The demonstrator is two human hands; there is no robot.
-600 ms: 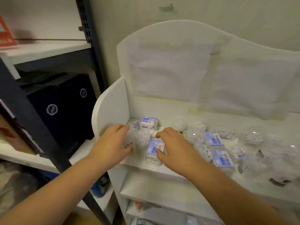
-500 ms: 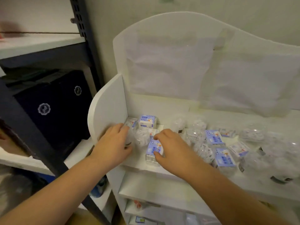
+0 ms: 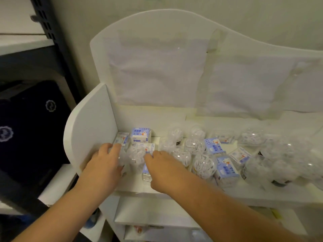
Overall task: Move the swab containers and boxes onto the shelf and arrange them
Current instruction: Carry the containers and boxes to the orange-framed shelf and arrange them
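Fingers first: my left hand [image 3: 104,161] is curled over a clear round swab tub [image 3: 122,157] tucked near the shelf's left side panel [image 3: 89,126], fingertips on top of it and thumb low on its near side, so it looks like a loose grip. My right hand [image 3: 162,170] has its fingers bent down over a small clear box with a blue label [image 3: 146,172], but I honestly can't tell if they're pinching it or just resting on it.

Between the two hands sits another round tub stuffed with white swabs [image 3: 135,157], touching the blue-label box. Right behind it there's a clear box with a bear picture [image 3: 147,147]. Further back in the corner, a white and blue box [image 3: 140,136] stands upright, with a second clear box [image 3: 122,138] leaning by the side panel.

Out to the right, the top shelf [image 3: 174,192] is a jumble: more round swab tubs [image 3: 202,165] and blue-label boxes [image 3: 227,168] lying at odd angles, some touching, nothing lined up. White cloth bags [image 3: 157,72] hang on the back panel. To the left is a dark metal rack with a black box [image 3: 29,123] on it.
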